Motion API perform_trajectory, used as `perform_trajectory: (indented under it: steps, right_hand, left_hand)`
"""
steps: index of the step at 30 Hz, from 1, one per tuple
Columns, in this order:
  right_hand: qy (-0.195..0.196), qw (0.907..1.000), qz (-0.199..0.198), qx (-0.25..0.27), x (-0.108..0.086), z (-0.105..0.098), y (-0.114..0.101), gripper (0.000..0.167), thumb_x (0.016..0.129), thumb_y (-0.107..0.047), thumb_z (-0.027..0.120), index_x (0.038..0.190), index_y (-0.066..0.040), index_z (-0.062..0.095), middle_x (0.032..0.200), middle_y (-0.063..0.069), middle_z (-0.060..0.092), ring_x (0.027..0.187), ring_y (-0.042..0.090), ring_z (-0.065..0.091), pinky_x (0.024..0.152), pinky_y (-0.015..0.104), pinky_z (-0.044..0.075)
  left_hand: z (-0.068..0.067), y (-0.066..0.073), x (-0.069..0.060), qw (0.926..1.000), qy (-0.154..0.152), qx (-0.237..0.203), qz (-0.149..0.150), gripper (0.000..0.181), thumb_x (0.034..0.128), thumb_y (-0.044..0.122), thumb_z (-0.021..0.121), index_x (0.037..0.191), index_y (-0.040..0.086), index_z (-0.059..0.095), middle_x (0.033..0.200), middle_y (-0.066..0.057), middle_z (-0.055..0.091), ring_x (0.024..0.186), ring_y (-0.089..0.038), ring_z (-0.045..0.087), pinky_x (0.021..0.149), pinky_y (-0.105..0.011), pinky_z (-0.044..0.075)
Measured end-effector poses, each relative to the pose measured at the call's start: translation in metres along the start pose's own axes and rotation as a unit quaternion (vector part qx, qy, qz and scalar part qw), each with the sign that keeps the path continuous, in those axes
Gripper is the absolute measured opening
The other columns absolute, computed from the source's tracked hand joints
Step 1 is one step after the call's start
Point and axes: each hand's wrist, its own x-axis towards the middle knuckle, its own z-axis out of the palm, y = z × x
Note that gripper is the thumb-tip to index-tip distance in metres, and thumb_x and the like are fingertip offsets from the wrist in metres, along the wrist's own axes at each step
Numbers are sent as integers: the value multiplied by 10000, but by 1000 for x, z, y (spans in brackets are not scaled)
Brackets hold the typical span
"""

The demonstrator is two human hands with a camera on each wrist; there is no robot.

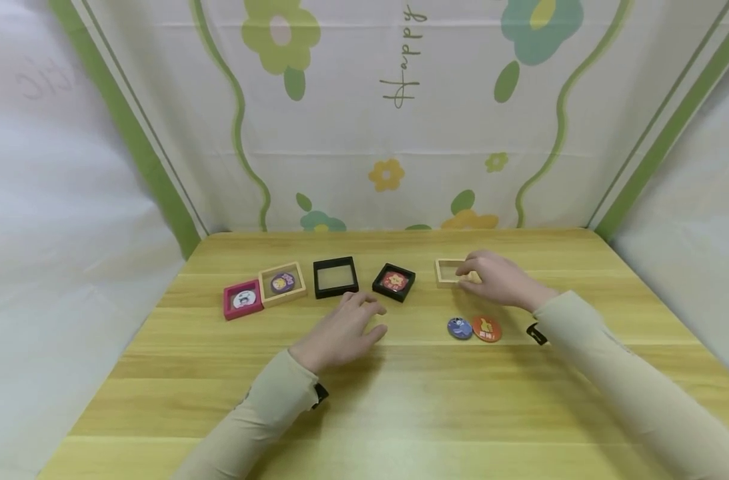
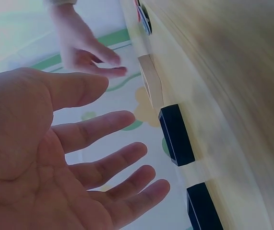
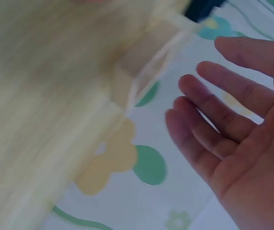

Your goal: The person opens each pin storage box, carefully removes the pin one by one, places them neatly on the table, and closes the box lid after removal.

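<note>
My left hand (image 1: 343,330) hovers with relaxed fingers in front of a larger black square frame (image 1: 335,278). The left wrist view shows its palm and spread fingers (image 2: 113,163), with nothing between them. On the right, my other hand (image 1: 501,280) is over a pale wooden frame (image 1: 445,272), partly covering it. In the right wrist view, its fingers (image 3: 213,96) are loosely bent and apart from that frame (image 3: 141,62). Between the hands lies a smaller black frame (image 1: 394,282) with a red round badge inside. A blue badge (image 1: 459,328) and an orange thumbs-up badge (image 1: 487,329) lie side by side.
At the left, a crimson frame (image 1: 243,299) with a white badge touches a wooden frame (image 1: 283,283) holding a purple badge. All sit on a wood-grain table (image 1: 424,413). A flowered cloth (image 1: 340,120) hangs behind the table's back edge.
</note>
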Motion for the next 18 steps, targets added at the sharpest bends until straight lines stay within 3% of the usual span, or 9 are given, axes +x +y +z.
perform_trajectory:
  steps: [6, 10, 13, 18]
  right_hand:
    - [109, 9989, 421, 184, -18, -20, -16, 372, 955, -265, 671, 1185, 27, 668, 1160, 161, 635, 1073, 340, 590, 897, 524, 476]
    - [271, 9972, 612, 345, -31, -32, -25, 442, 977, -320, 635, 1254, 24, 616, 1201, 168, 611, 1076, 332, 578, 875, 532, 478]
    - [322, 9969, 610, 371, -38, -38, -29, 475, 989, -354, 608, 1287, 17, 591, 1223, 164, 598, 1079, 325, 569, 865, 529, 480]
    - [376, 9977, 456, 326, -48, -42, -35, 470, 984, -341, 621, 1277, 26, 594, 1190, 152, 605, 1048, 314, 574, 845, 515, 487]
  left_hand:
    - [-1, -5, 12, 9999, 35, 89, 81, 392, 1026, 288, 532, 1316, 33, 596, 1361, -137, 504, 1263, -306, 417, 1040, -462, 384]
    - [-4, -11, 26, 9995, -1, 290, 89, 436, 1025, 278, 535, 1382, 28, 532, 1394, -175, 477, 1309, -347, 402, 1052, -485, 372]
    - [-7, -18, 37, 9987, 27, 509, 34, 509, 1015, 275, 558, 1450, 35, 448, 1426, -191, 443, 1330, -348, 391, 1063, -479, 361]
    - [-9, -28, 59, 9982, -2, 585, 162, 626, 1006, 258, 581, 1520, 28, 307, 1461, -196, 394, 1378, -345, 326, 1133, -465, 227]
